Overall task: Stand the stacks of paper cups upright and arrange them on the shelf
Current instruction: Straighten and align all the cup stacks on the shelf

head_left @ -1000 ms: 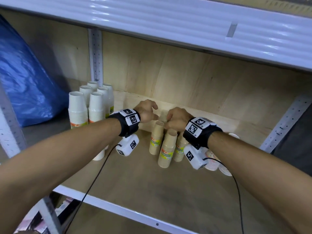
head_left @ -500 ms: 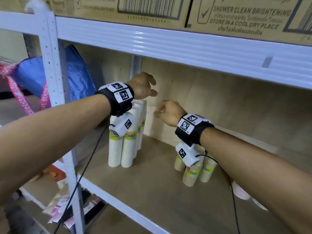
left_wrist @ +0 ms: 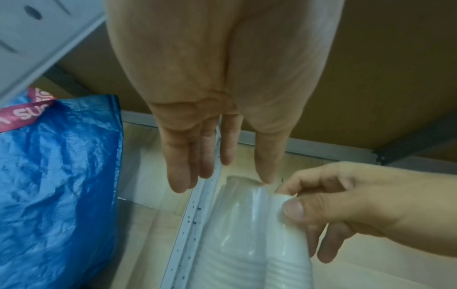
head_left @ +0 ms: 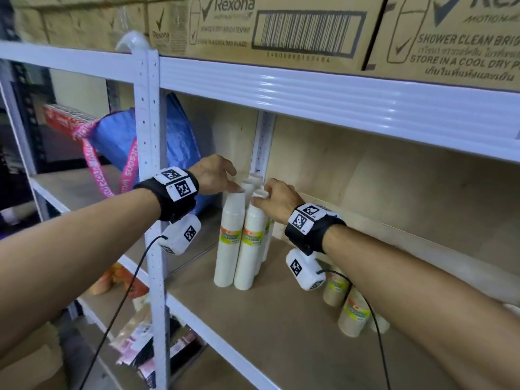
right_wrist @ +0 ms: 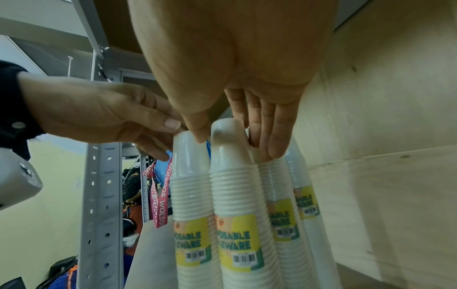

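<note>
Several white cup stacks (head_left: 233,240) stand upright in plastic sleeves at the left end of the wooden shelf (head_left: 281,319). My right hand (head_left: 260,197) grips the top of the front right white stack (right_wrist: 232,176), thumb on one side and fingers (right_wrist: 269,140) on the other. My left hand (head_left: 233,181) hovers over the front left white stack (right_wrist: 189,176) with its fingers (left_wrist: 183,172) straight and only the thumb tip touching the top. Brown cup stacks (head_left: 353,313) stand upright further right, partly hidden by my right forearm.
A white perforated shelf post (head_left: 152,192) stands just left of the cups, with a blue bag (head_left: 180,142) and pink strap behind it. Cardboard boxes (head_left: 281,26) sit on the shelf above. The wooden back panel (head_left: 394,175) is close behind.
Both hands moved left from the brown stacks to the white stacks. The right hand has taken hold of a white stack's top, and the left thumb now touches the neighbouring one.
</note>
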### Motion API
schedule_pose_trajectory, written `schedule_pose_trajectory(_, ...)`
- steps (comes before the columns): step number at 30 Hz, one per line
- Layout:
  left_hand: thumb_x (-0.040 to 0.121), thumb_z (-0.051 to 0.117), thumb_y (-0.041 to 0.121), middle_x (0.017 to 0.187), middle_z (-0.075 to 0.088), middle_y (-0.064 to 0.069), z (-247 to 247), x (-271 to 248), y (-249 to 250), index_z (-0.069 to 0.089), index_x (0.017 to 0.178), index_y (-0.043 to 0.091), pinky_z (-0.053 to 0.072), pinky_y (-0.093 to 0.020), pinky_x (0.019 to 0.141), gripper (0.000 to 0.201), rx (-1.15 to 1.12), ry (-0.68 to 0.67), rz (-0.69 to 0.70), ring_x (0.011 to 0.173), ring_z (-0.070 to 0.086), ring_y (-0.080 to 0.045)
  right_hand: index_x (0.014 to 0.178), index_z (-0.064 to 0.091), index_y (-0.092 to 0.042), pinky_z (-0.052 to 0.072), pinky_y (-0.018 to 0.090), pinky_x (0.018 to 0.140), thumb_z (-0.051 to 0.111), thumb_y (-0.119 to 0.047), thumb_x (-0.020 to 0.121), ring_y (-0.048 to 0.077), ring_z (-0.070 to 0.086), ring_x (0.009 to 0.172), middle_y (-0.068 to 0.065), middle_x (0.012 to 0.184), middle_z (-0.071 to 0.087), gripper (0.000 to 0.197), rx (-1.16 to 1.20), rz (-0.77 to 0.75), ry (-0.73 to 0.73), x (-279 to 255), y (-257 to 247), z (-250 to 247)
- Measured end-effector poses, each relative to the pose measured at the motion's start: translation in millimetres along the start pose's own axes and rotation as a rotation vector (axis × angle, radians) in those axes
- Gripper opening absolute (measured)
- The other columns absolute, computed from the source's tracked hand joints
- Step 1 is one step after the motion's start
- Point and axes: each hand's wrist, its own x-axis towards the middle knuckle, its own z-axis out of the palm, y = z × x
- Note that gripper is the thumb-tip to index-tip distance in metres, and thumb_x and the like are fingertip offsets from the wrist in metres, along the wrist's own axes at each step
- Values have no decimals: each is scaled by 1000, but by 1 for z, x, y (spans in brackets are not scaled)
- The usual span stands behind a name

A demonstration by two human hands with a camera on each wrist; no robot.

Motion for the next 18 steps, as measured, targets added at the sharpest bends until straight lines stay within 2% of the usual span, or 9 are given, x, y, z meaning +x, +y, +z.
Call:
schedule_pose_trajectory(2, 78, 77, 42, 109, 67, -1, 7, -2, -7, 63, 118, 19, 50, -31, 87, 48, -17, -30, -14, 101, 62, -20, 107, 59, -15, 42, 27, 65, 66, -36, 84, 27, 63, 93, 6, 105, 66, 32, 26, 4, 2, 1, -1, 5)
schedule_pose_trajectory(4, 77, 77, 41, 102, 67, 0, 16, -3, -10, 64, 112, 22, 51, -31, 81, 41, -18, -53, -20, 93, 63, -18, 111, 59, -18, 38, 25, 62, 66, -35, 84, 26, 62, 95, 3, 102, 64, 33, 32, -2, -2, 2, -1, 9)
schedule_pose_trajectory(7, 79, 75, 37, 89, 65, 3, 28, -8, -10, 64, 104, 22, 48, -26, 65, 31, -25, -60, 1, 79, 62, -17, 102, 57, -22, 34, 24, 53, 67, -36, 83, 26, 62, 91, 4, 99, 64, 26, 44, 4, -10, 4, 0, 13)
schedule_pose_trajectory(9, 80, 75, 35, 93, 66, 0, 31, -9, -10, 63, 107, 21, 50, -28, 66, 33, -48, -40, 8, 82, 64, -20, 92, 54, -23, 39, 26, 58, 67, -37, 82, 27, 64, 90, 6, 100, 66, 22, 47, 6, -12, 6, 1, 13)
schedule_pose_trajectory(11, 81, 75, 32, 95, 67, -2, 31, -11, -8, 63, 108, 19, 52, -30, 68, 33, -63, -33, 9, 84, 65, -22, 90, 55, -21, 41, 27, 62, 68, -37, 81, 27, 64, 89, 6, 99, 67, 22, 56, 9, -13, 5, 2, 12)
schedule_pose_trajectory(18, 81, 76, 30, 102, 65, -3, 30, -16, 1, 61, 116, 18, 56, -30, 71, 40, -77, -53, 35, 87, 65, -20, 87, 55, -19, 36, 26, 53, 67, -35, 82, 23, 61, 82, 3, 90, 63, 21, 86, 2, -28, -6, 7, 6)
